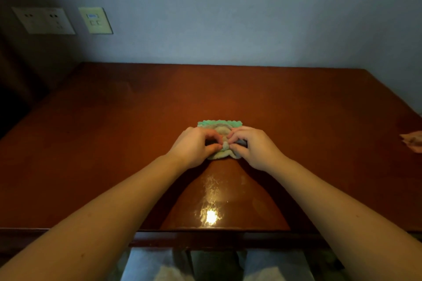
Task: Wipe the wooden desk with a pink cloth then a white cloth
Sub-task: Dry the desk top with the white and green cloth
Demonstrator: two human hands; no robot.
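White cloth [220, 129], pale with a green scalloped far edge, lies bunched at the middle of the wooden tabletop [114, 132], seen from the head camera. Both hands sit on its near half. The left hand [194, 147] curls over the cloth's left side, thumb and fingers [211, 148] pinching a fold at the centre. The right hand [255, 147] does the same from the right, its fingers [237, 134] bent and pinching the same raised fold, so the fingertips of the two hands nearly meet. The hands cover much of the white cloth; only its far edge and a bit of its near edge show.

A pink cloth [413, 141] lies crumpled at the right edge of the tabletop, well apart from the hands and partly cut off by the frame. A bright glare [211, 215] sits on the polished wood between the forearms. On the wall [228, 18] behind, to the left, are a socket plate [43, 20] and a switch plate [95, 20].
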